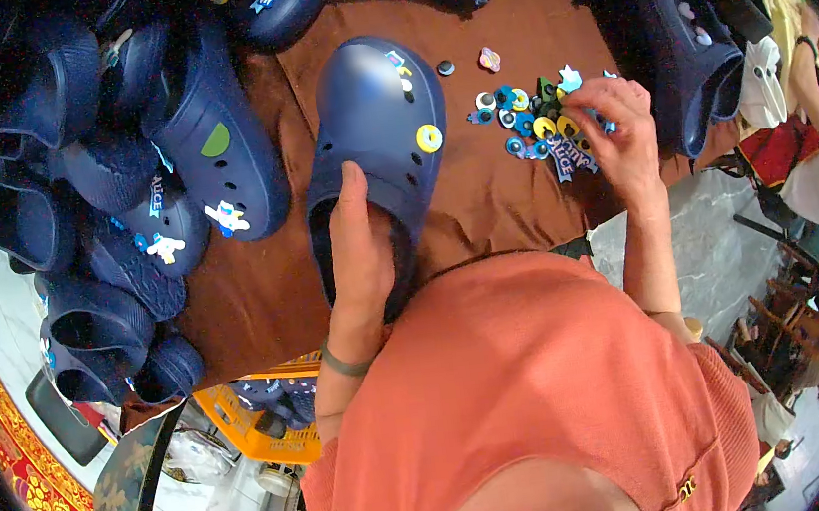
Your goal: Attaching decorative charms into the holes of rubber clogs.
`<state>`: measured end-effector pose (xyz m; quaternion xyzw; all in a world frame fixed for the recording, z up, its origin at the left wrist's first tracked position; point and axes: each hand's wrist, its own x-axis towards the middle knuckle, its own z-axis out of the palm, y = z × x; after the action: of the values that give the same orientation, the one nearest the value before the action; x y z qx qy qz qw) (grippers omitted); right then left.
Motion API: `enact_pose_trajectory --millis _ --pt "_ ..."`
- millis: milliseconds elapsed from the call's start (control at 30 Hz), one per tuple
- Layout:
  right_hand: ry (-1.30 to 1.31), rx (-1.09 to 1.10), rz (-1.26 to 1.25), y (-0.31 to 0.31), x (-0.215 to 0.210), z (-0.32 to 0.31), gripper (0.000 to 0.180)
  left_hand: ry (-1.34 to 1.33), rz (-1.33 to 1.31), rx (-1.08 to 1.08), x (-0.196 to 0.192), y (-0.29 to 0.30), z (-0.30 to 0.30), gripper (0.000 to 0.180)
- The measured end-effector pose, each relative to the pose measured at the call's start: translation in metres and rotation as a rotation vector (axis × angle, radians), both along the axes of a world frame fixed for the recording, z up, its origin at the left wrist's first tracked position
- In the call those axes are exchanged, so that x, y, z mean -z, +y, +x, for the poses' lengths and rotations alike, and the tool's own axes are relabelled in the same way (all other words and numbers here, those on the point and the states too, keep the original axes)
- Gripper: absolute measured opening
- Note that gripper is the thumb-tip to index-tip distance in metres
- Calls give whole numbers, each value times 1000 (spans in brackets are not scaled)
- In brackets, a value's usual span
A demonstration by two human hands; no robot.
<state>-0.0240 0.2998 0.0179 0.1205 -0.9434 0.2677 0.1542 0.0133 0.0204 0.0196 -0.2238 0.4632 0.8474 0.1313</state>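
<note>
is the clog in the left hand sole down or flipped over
Sole down: the navy clog shows its top, holes and charms facing up, left hand gripping its heel opening.

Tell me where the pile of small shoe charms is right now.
In the head view, the pile of small charms lies on the brown cloth right of centre, beside the navy clog the left hand holds, under the right hand.

Navy blue clog [371,130] with a yellow ring charm [429,138]; brown cloth [484,208] on the counter; charm pile [537,122] in blue, yellow, green, white; orange shirt [534,392].
</note>
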Motion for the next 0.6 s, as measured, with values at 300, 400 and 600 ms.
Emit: enact_pose_trajectory --millis 300,400,600 --pt "-66 -126 236 -45 15 3 24 -4 -40 50 6 -7 4 54" --pt "-14 -119 334 -48 15 2 24 -40 -111 69 8 -10 4 52" --pt "-32 -119 398 -52 17 6 25 580 -1128 286 32 -26 16 56"
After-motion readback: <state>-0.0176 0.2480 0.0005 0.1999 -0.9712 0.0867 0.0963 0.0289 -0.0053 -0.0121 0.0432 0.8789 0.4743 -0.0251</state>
